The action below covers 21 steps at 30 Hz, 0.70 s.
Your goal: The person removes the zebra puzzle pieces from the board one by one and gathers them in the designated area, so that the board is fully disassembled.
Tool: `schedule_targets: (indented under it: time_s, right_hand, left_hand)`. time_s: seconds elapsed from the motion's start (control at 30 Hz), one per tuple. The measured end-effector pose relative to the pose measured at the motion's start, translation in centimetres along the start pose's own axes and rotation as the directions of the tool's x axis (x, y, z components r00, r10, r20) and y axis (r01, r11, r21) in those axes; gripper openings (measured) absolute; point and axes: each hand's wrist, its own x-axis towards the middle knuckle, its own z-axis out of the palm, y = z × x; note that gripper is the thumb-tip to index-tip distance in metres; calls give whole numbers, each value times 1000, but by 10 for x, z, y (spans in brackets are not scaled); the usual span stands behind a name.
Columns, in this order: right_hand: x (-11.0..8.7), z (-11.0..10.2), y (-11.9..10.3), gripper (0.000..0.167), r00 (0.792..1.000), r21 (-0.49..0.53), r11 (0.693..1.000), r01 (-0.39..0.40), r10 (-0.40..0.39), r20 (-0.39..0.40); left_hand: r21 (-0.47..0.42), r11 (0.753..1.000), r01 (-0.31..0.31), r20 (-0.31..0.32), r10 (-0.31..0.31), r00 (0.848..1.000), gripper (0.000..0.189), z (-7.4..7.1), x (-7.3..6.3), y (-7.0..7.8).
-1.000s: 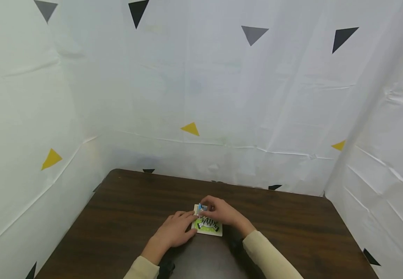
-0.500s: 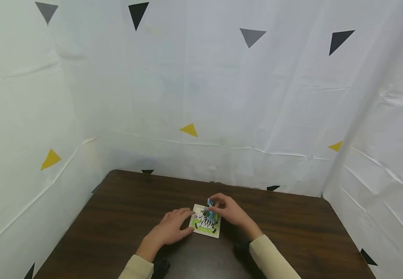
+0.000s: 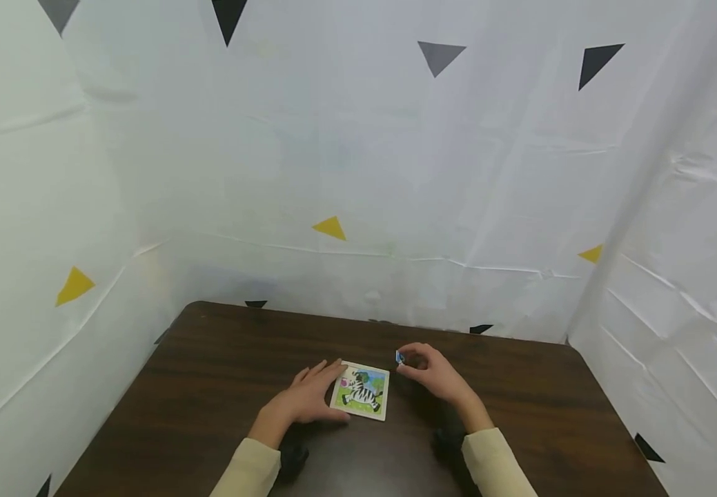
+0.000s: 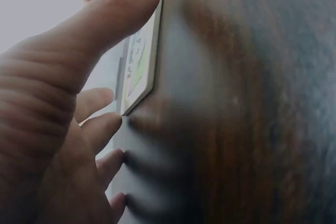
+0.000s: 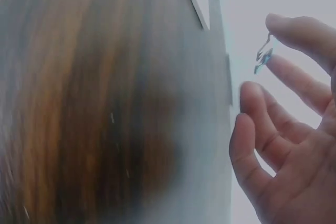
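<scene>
A square zebra jigsaw puzzle (image 3: 361,395) with a pale frame lies flat on the brown table. My left hand (image 3: 304,400) is at its left side with fingers spread, the thumb near the front edge and the fingertips at the left edge. In the left wrist view, the thumb overlaps the puzzle's side (image 4: 152,61), and a fingertip meets its corner. Right of the puzzle, my right hand (image 3: 437,376) pinches a small blue puzzle piece (image 3: 399,357) between thumb and index finger, raised off the table. The right wrist view shows this piece (image 5: 264,59) edge-on; the other fingers curl loosely below.
The dark wood table (image 3: 240,359) stretches around both hands. White sheeting (image 3: 283,172) with grey, black and yellow triangles hangs behind and at both sides. Dark devices sit under both wrists.
My right hand has lifted the blue piece from over the puzzle and carried it rightward, clear of the frame. The zebra picture is now uncovered. My left hand stays at the puzzle's left side.
</scene>
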Motion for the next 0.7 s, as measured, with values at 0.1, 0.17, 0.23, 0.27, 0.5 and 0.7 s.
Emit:
schedule_targets:
  time_s: [0.1, 0.17, 0.23, 0.27, 0.5, 0.7]
  right_hand:
    - [-3, -2, 3, 37, 1000, -11, 1000, -27, 27, -14]
    - [-5, -4, 4, 37, 999, -15, 999, -50, 50, -14]
    - [-7, -6, 5, 36, 997, -16, 997, -81, 80, -22]
    - [-9, -7, 6, 35, 995, -18, 995, -97, 96, -28]
    - [-16, -8, 14, 32, 988, -26, 988, -150, 150, -28]
    - [-15, -4, 16, 31, 989, -49, 988, -143, 141, -47]
  left_hand:
    - [34, 999, 22, -5, -22, 1000, 103, 1, -2, -3]
    - [57, 998, 32, -18, -31, 999, 101, 1, -4, -4]
    - [73, 997, 32, -29, -30, 999, 98, 1, -7, -4]
    - [78, 996, 30, -33, -28, 999, 97, 1, -7, -4]
    - [61, 998, 22, -37, -20, 999, 86, 0, -15, 2]
    - [58, 998, 25, -31, -23, 999, 84, 1, -17, 0]
